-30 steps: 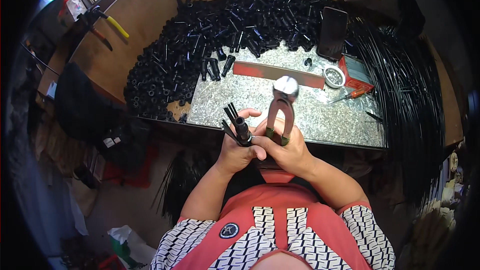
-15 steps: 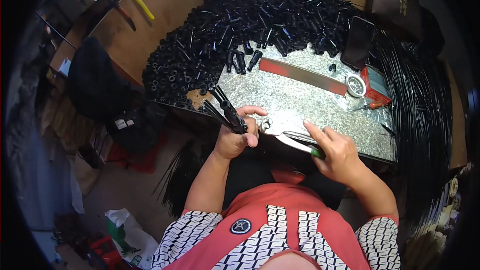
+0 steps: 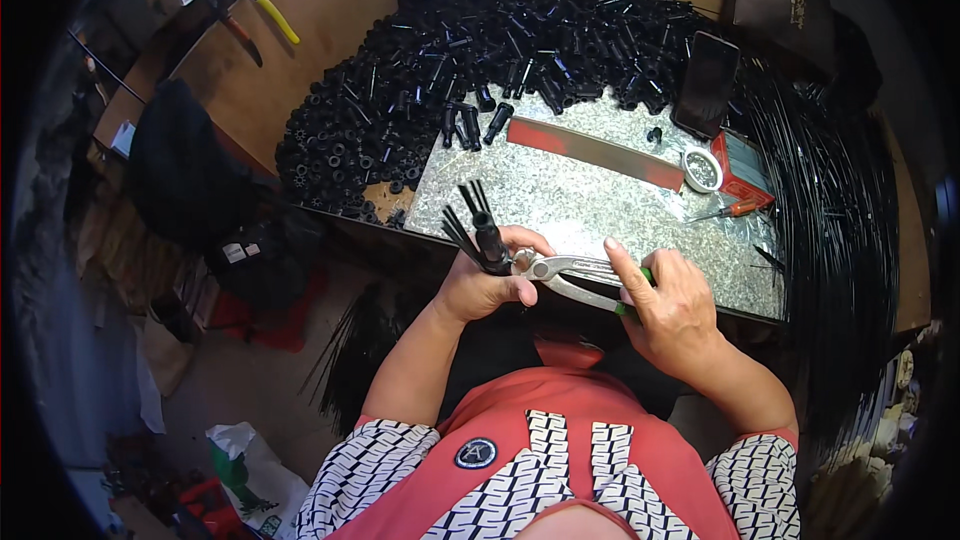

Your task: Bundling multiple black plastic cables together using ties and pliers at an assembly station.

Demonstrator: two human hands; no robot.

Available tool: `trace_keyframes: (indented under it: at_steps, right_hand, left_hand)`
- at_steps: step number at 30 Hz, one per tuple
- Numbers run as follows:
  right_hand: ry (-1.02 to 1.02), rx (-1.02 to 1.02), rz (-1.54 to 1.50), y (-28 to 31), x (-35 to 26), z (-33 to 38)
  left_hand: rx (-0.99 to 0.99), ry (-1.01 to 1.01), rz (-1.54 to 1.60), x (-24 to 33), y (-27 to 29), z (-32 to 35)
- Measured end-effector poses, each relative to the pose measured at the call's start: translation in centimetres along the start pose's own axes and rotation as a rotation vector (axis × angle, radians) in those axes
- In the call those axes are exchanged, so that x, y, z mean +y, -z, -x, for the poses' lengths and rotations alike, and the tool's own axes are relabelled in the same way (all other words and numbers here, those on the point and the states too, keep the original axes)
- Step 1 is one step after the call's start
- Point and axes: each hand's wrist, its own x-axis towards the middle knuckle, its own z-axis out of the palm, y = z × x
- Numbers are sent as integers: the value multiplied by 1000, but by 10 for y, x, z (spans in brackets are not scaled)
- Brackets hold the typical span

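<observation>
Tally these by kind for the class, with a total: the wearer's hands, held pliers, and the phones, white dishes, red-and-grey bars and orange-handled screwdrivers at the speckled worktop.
Hands: 2 (left hand, right hand)
Held pliers: 1
Phone: 1
White dish: 1
Red-and-grey bar: 1
Orange-handled screwdriver: 1
Total: 7

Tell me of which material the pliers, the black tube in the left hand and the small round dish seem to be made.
Pliers: shiny metal, probably steel, by their silvery glare; green grips perhaps plastic or rubber. Black tube: likely plastic, semi-gloss, by its soft highlights. Dish: smooth, white; plastic or ceramic, I cannot tell.
</observation>
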Motion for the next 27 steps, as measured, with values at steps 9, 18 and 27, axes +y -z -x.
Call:
trace_keyframes:
  at_steps: [9,18,27]
  right_hand:
    - [14,-41,56,5,4,0]
    - [-98,-206,-162,17,-1,-1]
    - [-10,-184,-70,32,5,6]
  left_hand:
    - [88,-54,-134,-5,-5,-3]
    - [141,-46,-137,-5,-10,-1]
    - [-11,-11,-27,-13,7,2]
